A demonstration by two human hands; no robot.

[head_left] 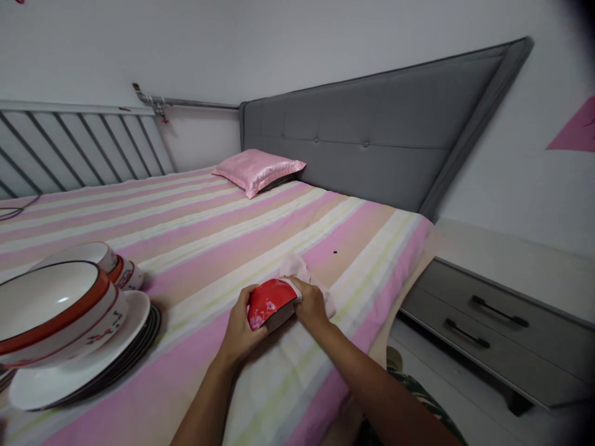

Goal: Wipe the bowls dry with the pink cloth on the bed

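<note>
Above the bed's near edge, a small red bowl [270,302] with pink blossoms is tilted between my hands. My left hand [239,325] grips its left side, thumb below and fingers over the far edge. My right hand [310,303] is closed on a pale pink cloth [297,267] and presses it against the bowl's right side. Part of the cloth hangs behind my right hand. Its fingertips are partly hidden by the bowl and cloth.
Stacked white bowls with red bands [56,310] stand on several plates [134,316] at the left. The striped bedspread [195,272] lies beneath. A pink pillow [258,167] rests by the grey headboard [344,124]. A grey nightstand [502,334] stands right. A small dark speck [335,252] lies on the bedspread.
</note>
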